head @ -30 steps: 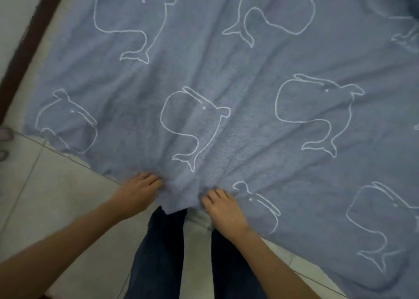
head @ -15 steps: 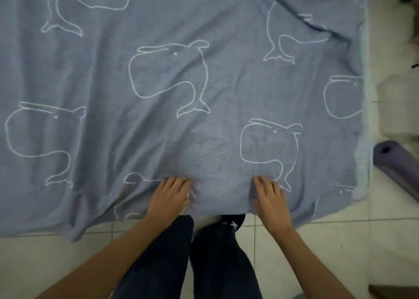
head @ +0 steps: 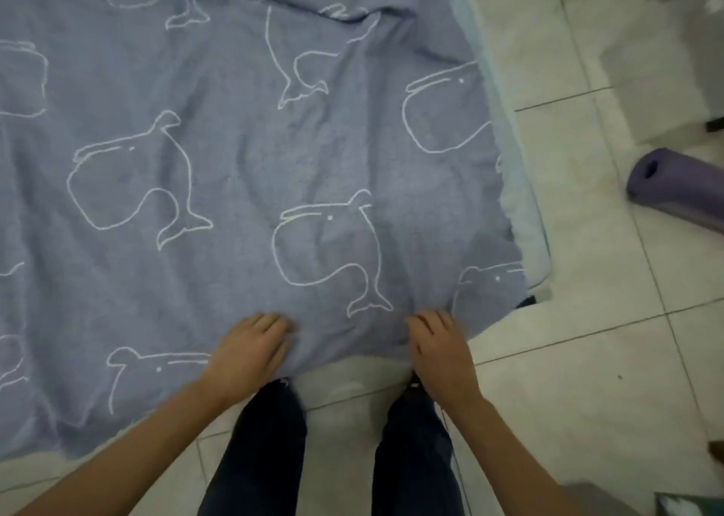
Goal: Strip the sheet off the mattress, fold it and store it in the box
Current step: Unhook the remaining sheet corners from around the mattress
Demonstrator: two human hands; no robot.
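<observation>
Blue-grey whale-print sheet (head: 235, 171), creased, near edge in curled fingers of left hand (head: 247, 353), right hand (head: 440, 349).

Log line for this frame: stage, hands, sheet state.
stage: stripping | left hand: grips near edge of blue whale-print fabric sheet | right hand: grips same edge | sheet: spread, unfolded
</observation>
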